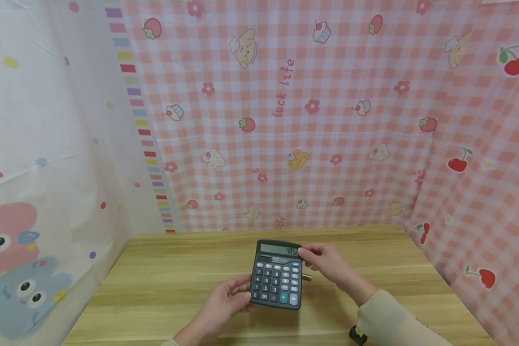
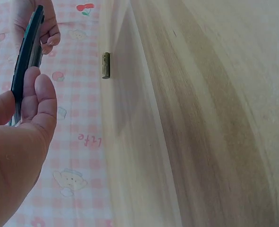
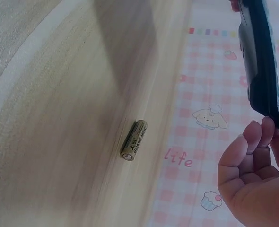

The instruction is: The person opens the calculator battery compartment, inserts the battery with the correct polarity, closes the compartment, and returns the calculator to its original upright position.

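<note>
A dark calculator (image 1: 271, 275) with digits on its display is held up over the wooden table, keys facing the head camera. My left hand (image 1: 226, 303) grips its lower left edge, thumb on the front and fingers behind, as the left wrist view of the calculator (image 2: 27, 56) shows. At the upper right corner, beside the display, my right hand (image 1: 328, 262) pinches it between thumb and fingers. A gold battery (image 3: 135, 140) with printed lettering lies on the table below; in the head view the calculator partly covers it.
A small black and yellow object (image 1: 357, 335) sits on the wooden table (image 1: 155, 278) near the right forearm, partly hidden by the sleeve. Behind the table hangs a pink checked cloth (image 1: 285, 144); a white printed cloth (image 1: 60, 144) hangs on the left.
</note>
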Tool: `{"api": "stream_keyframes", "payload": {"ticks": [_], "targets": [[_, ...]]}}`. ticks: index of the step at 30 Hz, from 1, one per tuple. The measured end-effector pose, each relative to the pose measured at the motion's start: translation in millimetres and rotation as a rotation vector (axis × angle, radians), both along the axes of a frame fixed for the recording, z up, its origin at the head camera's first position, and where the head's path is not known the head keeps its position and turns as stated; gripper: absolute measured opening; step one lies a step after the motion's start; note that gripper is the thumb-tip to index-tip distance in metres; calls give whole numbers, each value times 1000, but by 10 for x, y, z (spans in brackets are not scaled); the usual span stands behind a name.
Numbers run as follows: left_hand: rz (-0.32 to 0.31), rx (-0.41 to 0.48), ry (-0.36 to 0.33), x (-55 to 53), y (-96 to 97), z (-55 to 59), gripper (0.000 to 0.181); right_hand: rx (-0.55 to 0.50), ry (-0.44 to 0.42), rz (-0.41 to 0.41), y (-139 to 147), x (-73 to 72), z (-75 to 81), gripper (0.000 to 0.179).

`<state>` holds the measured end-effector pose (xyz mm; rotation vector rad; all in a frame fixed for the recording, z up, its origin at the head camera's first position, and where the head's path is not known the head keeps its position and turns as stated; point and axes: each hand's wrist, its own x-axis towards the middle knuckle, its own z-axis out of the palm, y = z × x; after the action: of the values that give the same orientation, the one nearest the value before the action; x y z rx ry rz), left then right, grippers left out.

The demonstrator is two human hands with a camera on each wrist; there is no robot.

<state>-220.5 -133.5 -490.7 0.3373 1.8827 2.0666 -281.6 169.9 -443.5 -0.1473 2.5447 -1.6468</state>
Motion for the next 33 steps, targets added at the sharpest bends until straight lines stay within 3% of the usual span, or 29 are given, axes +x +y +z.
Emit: {"api": "stream_keyframes", "payload": {"ticks": [16,33], "targets": [[15,35,-29,-8,-24,-16,59,-63,-24,2,-4,-20,-31,32],[117,-8,-80,21,-18,-21,62,-96,28,-12,-84,27,-14,31]]}}
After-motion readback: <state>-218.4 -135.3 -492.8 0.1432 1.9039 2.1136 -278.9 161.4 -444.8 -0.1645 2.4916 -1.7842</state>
